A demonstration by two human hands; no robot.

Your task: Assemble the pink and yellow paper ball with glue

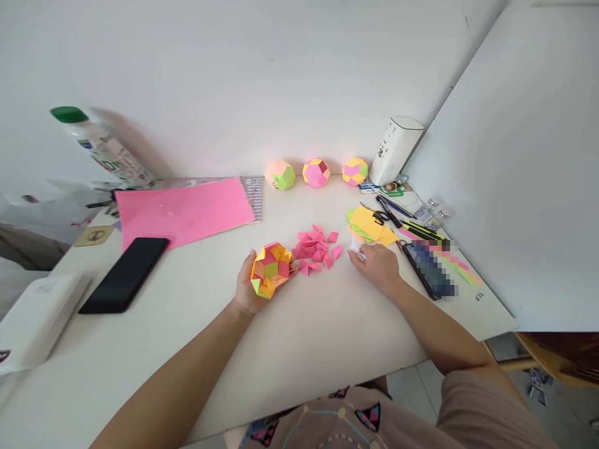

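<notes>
My left hand (pixel 248 284) is closed round a folded-paper ball (pixel 271 269) of yellow, pink, orange and green pieces. Its upper side is open, showing a hollow inside. Beside it on the desk lies a loose pile of small folded pink paper pieces (pixel 316 248). To the right of the pile, my right hand (pixel 377 265) rests low over the desk, its fingers pinched on a small white thing (pixel 357 248) that looks like crumpled tissue. The fingers partly cover it. Just beyond that hand is a stack of yellow and green paper sheets (pixel 374 224).
Three finished-looking paper balls (pixel 317 173) line the wall, near a white cylinder-like container (pixel 395 149). Scissors (pixel 381 217), pens and a phone (pixel 428 271) lie at right. On the left are pink sheets (pixel 187 212), a black phone (pixel 125 274), a white box (pixel 40 318) and a green-capped bottle (pixel 105 146).
</notes>
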